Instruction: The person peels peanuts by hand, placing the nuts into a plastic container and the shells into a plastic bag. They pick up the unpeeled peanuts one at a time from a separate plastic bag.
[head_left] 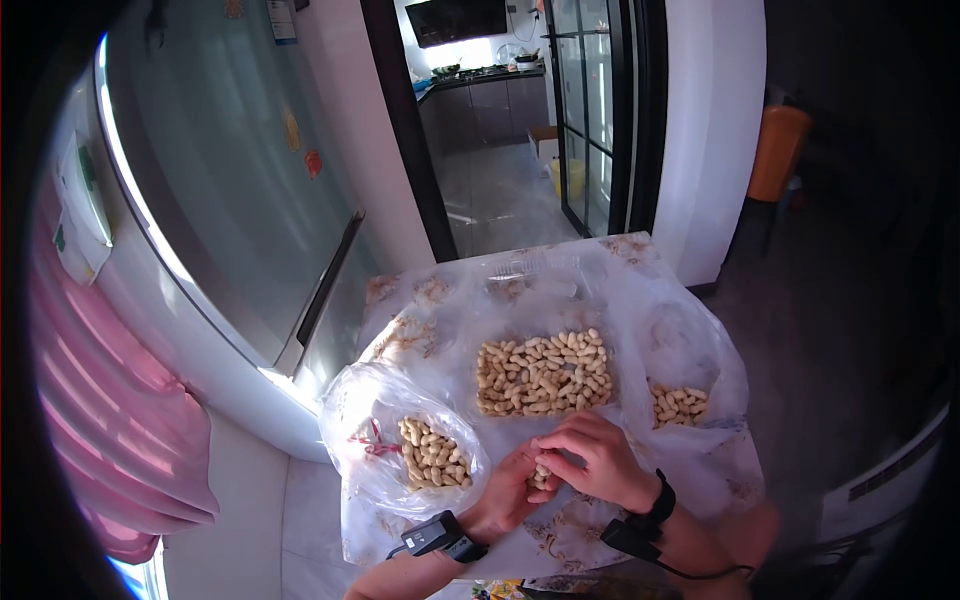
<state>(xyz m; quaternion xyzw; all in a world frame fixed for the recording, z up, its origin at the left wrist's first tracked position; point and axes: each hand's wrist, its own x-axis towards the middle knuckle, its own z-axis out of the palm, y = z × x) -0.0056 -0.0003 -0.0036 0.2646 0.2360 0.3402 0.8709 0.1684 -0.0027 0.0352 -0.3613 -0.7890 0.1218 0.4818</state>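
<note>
My left hand is curled at the table's near edge, with a few unshelled peanuts showing in its fingers. Over it bends my right hand, thumb and fingertips pinched together against the left fingertips; whatever they pinch is hidden. Just beyond both hands lies a clear plastic tray with a layer of unshelled peanuts. To the left, an open clear plastic bag with red print holds more peanuts. At the right, a whitish plastic bag has a smaller heap of peanuts in it.
A floral cloth covers the table. The tray's clear lid stands at the far side. A fridge is on the left, a pink cloth below it. Ahead, a glass-door frame opens to a kitchen; an orange chair stands right.
</note>
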